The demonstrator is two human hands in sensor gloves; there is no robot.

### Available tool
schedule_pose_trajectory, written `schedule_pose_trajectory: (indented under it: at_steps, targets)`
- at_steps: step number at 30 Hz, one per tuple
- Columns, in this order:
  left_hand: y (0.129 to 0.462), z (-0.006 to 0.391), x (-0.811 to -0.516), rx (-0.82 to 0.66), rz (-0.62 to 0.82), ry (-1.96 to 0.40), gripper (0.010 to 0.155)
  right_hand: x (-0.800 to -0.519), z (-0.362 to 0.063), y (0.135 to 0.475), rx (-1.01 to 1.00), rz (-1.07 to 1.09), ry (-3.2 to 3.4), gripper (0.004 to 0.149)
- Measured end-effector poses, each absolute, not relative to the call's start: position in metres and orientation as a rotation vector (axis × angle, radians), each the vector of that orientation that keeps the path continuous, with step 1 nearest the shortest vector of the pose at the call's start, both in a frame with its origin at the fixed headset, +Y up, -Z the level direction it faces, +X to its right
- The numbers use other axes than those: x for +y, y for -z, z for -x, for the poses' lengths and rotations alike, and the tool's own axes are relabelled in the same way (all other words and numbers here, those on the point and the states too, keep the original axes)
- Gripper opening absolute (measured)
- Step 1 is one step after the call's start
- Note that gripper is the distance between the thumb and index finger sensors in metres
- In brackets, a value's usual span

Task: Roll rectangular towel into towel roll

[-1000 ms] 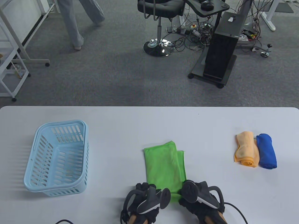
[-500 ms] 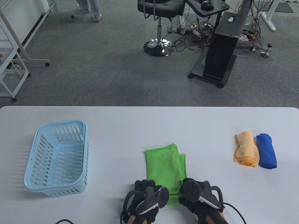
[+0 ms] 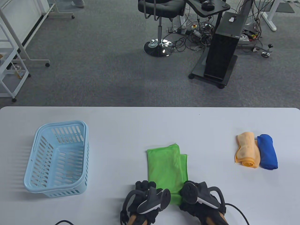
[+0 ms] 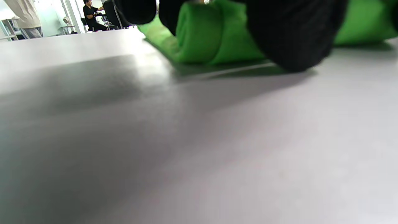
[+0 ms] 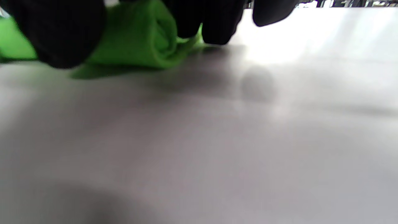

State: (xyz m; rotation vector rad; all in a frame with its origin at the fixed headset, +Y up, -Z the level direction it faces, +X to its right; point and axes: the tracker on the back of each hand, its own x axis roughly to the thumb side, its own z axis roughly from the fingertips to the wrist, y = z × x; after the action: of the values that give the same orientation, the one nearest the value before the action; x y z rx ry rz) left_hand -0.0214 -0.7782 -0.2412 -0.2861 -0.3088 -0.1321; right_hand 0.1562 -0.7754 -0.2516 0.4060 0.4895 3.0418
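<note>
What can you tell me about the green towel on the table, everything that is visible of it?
The green towel is bright green, soft-looking cloth, folded into a long strip whose layers are offset along its right edge. It lies flat on the white table, between the blue basket and two rolled towels. Its near end is already wound into a small roll, seen in both wrist views. The left hand and right hand grip that roll, fingers curled over it.

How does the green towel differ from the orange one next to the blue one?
The green towel lies mostly flat, with only its near end rolled; the orange towel is a loose roll. The left hand and right hand hold the green one; nothing touches the orange one, which lies against the blue towel. Both rest on the table.
</note>
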Motion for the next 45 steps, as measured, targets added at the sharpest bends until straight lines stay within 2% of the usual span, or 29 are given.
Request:
schedule_pose_trajectory:
  at_steps: [5, 11, 14, 15, 17, 21, 23, 25, 29, 33, 37, 41, 45]
  targets:
    - [0.242, 0.025, -0.774, -0.294, 0.259, 0.045, 0.057, -0.773, -0.158, 0.251, 0.418, -0.394, -3.021, 0.062]
    - [0.244, 0.036, -0.772, -0.249, 0.291, -0.078, 0.055, -0.772, -0.164, 0.254, 0.447, -0.388, -2.950, 0.057]
    - [0.246, 0.035, -0.773, -0.240, 0.289, -0.058, 0.054, -0.773, -0.164, 0.254, 0.425, -0.378, -2.952, 0.057]
    - [0.247, 0.034, -0.773, -0.241, 0.293, -0.048, 0.054, -0.773, -0.165, 0.254, 0.418, -0.373, -2.963, 0.057]
    - [0.247, 0.032, -0.774, -0.249, 0.283, -0.025, 0.053, -0.773, -0.165, 0.254, 0.378, -0.357, -2.976, 0.073]
    - [0.247, 0.033, -0.774, -0.218, 0.278, -0.037, 0.068, -0.771, -0.164, 0.255, 0.301, -0.345, -2.892, 0.070]
    - [0.247, 0.033, -0.772, -0.219, 0.227, -0.062, 0.060, -0.771, -0.161, 0.255, 0.329, -0.357, -2.894, 0.060]
    - [0.245, 0.030, -0.772, -0.235, 0.216, -0.019, 0.043, -0.772, -0.159, 0.255, 0.318, -0.378, -2.934, 0.051]
    - [0.243, 0.025, -0.770, -0.259, 0.235, 0.022, 0.046, -0.773, -0.159, 0.253, 0.289, -0.375, -2.966, 0.054]
    - [0.238, 0.027, -0.765, -0.266, 0.287, -0.005, 0.064, -0.775, -0.161, 0.254, 0.363, -0.389, -2.962, 0.066]
    - [0.239, 0.022, -0.770, -0.270, 0.321, 0.100, 0.071, -0.776, -0.158, 0.254, 0.416, -0.393, -3.001, 0.073]
    - [0.239, 0.019, -0.771, -0.280, 0.265, 0.128, 0.064, -0.776, -0.158, 0.254, 0.385, -0.366, -2.985, 0.067]
    - [0.241, 0.025, -0.774, -0.281, 0.300, 0.019, 0.055, -0.776, -0.160, 0.254, 0.379, -0.371, -2.966, 0.061]
